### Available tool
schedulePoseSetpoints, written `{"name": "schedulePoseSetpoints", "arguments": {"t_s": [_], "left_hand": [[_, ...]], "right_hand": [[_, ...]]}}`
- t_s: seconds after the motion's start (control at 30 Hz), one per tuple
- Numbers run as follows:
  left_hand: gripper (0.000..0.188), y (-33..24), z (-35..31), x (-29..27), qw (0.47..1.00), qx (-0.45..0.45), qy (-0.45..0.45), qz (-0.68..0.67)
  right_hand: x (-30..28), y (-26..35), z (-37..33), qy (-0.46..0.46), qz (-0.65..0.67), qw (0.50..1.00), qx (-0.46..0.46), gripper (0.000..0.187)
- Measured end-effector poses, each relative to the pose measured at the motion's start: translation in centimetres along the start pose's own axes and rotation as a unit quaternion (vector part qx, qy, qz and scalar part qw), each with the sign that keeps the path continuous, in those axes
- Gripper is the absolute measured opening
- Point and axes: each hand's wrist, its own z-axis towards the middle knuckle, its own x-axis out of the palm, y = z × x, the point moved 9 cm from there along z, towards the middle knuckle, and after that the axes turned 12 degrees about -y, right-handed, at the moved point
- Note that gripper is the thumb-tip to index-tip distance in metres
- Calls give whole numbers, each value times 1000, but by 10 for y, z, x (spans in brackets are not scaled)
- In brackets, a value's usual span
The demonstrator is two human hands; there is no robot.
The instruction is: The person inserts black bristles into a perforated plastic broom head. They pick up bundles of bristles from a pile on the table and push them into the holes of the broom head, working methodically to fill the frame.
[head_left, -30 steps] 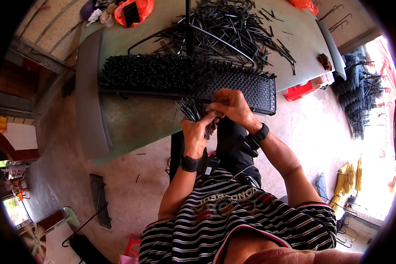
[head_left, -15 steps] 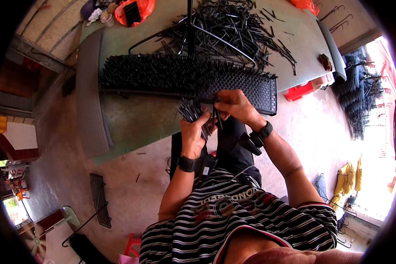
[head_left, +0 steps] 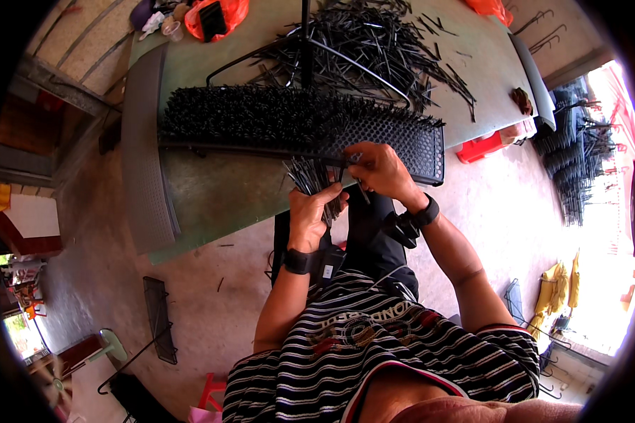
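My left hand (head_left: pixel 309 215) is wrapped round a bundle of thin dark strips (head_left: pixel 307 175), whose ends fan out toward the table. Just right of it, my right hand (head_left: pixel 384 170) pinches a dark strip (head_left: pixel 363 190) at the front edge of a long black perforated tray (head_left: pixel 420 154). Dense upright black tufts (head_left: pixel 240 116) fill the tray's left and middle part. Toward its right end the rows of holes are bare. The exact grip of the right fingertips is partly hidden.
Behind the tray, a heap of loose dark strips (head_left: pixel 374 46) covers the green table (head_left: pixel 226 204). A black metal frame (head_left: pixel 307 56) rises over the tray. Grey curved sheet (head_left: pixel 144 155) lies at the left edge. An orange bag (head_left: pixel 229 17) sits far left; a red stool (head_left: pixel 481 148) stands at right.
My right hand has shifted slightly, and the strips below its fingers now sit at a different angle. The bundle in my left hand has turned a little and spread. The tray stays put.
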Motion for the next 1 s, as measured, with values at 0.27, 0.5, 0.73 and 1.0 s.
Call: {"name": "schedulePoseSetpoints", "arguments": {"t_s": [0.27, 0.5, 0.73, 1.0], "left_hand": [[18, 0, -3, -9, 998, -33, 46, -21], [16, -4, -1, -19, 998, -35, 26, -51], [12, -9, 1, -27, 996, -12, -42, -71], [18, -9, -1, -21, 998, -10, 8, -60]], "right_hand": [[-32, 35, 4, -203, 37, 972, -109, 36], [-19, 45, 2, -282, 61, 932, -220, 29], [-6, 44, 9, -284, -7, 918, -276, 24], [-12, 61, -2, -291, -114, 906, -286, 13]]}}
